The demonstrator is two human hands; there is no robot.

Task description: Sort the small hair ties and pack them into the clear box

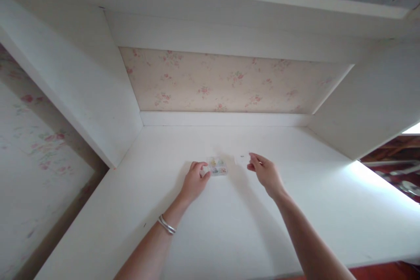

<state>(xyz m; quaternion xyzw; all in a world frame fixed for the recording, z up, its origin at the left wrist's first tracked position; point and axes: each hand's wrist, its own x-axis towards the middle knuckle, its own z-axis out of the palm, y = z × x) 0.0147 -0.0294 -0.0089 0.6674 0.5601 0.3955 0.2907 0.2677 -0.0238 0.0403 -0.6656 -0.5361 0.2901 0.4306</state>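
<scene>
Left hand [194,181] grips compartment box's [218,166] left edge; right hand [264,172], right of box, pinches translucent piece [242,158]; apparently piece-handling; next wants steadiness.

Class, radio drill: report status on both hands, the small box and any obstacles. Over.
Left hand at left edge of clear compartment box; right hand pinching pale see-through piece. Box on white surface, small items inside. Cabinet overhead, not between hands.

clear compartment box [219,174] — small multicoloured pieces [223,169] inside, lying flat | pale piece [240,160] — dark mark [242,156] on it, beside box
</scene>
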